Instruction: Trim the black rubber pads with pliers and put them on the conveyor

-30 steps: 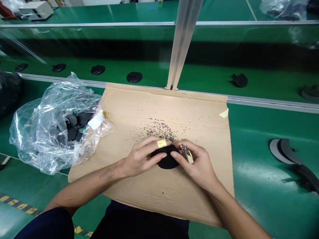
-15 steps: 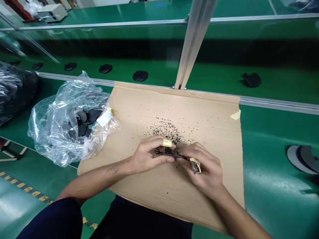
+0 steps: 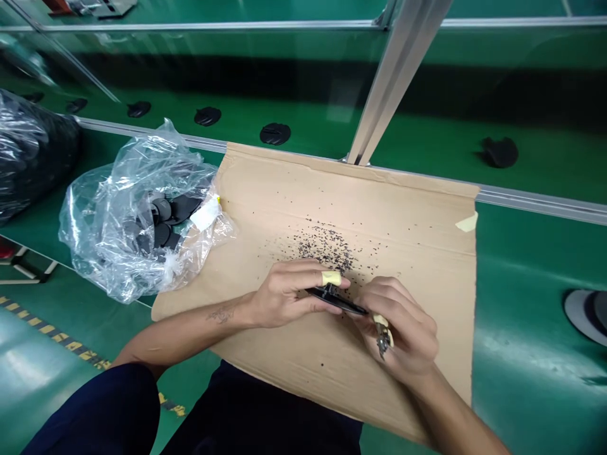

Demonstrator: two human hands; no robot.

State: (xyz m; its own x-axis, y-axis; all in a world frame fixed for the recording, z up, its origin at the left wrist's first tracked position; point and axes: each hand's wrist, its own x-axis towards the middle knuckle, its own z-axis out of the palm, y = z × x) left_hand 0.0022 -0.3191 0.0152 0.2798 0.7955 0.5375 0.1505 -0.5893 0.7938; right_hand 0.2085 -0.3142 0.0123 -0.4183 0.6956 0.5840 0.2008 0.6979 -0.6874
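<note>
One black disc [image 3: 337, 300], seen nearly edge-on with a small raised part on its upper face, is in your hands above the middle of the cardboard sheet [image 3: 427, 284]. Your left hand [image 3: 284, 294] has its fingers nearly closed, pinching the disc between thumb and index finger, the latter wrapped in yellow tape [image 3: 331, 278]. Your right hand [image 3: 403, 328] has its fingers curled around a small hand tool [image 3: 382, 338], metal end pointing down toward the cardboard's near edge, and their tips meet the disc's right end. Just past your hands, black bits [image 3: 332, 246] lie scattered over the cardboard's middle. A clear plastic bag [image 3: 107, 215] of black pieces [image 3: 164, 221] lies over the cardboard's left edge and onto the green desk [image 3: 531, 291]; a dark bulging bag [image 3: 33, 158] sits farther left of the cardboard. To the cardboard's right, round grey and black parts [image 3: 585, 313] rest on the desk. Beyond its far edge stands a metal post [image 3: 398, 82], with flat black pieces [image 3: 275, 133] spaced along the green surface behind.
</note>
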